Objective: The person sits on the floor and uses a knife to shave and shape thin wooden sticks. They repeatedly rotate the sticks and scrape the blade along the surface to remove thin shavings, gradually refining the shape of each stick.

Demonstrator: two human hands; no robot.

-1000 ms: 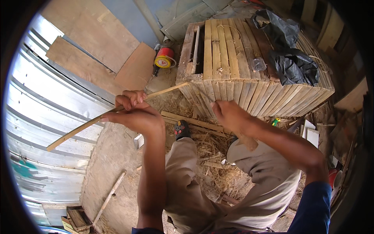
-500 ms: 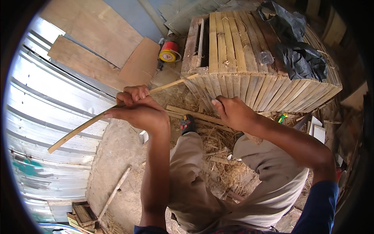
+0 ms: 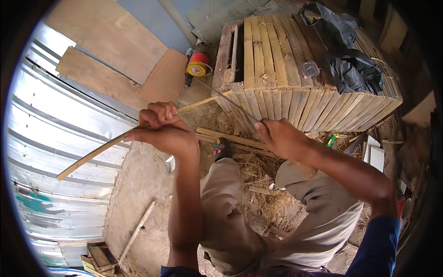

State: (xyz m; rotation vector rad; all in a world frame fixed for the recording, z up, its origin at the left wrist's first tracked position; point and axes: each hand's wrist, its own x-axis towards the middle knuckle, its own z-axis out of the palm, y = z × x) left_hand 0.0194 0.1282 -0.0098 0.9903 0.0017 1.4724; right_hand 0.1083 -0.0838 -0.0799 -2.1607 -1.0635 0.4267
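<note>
My left hand (image 3: pixel 161 127) is closed round a long, thin bamboo strip (image 3: pixel 94 157), which slants from the lower left up to the right. The strip's far end lies at the near corner of a slatted bamboo bench (image 3: pixel 272 60). In my right hand (image 3: pixel 284 138) is a knife with a long, narrow blade (image 3: pixel 230 102); its wooden butt shows below the hand. The blade points up and left, crossing near the strip's far end. Whether blade and strip touch, I cannot tell.
Black plastic bags (image 3: pixel 355 71) and a small clear plastic piece (image 3: pixel 310 69) lie on the bench. A red and yellow container (image 3: pixel 198 64) stands beside it. Shavings (image 3: pixel 258 171) and bamboo pieces (image 3: pixel 235 138) litter the floor. Corrugated metal sheeting (image 3: pixel 69 138) runs along the left.
My right hand has shifted slightly down and right, and more of the knife's blade now shows beyond the strip. My left hand and the strip are nearly still.
</note>
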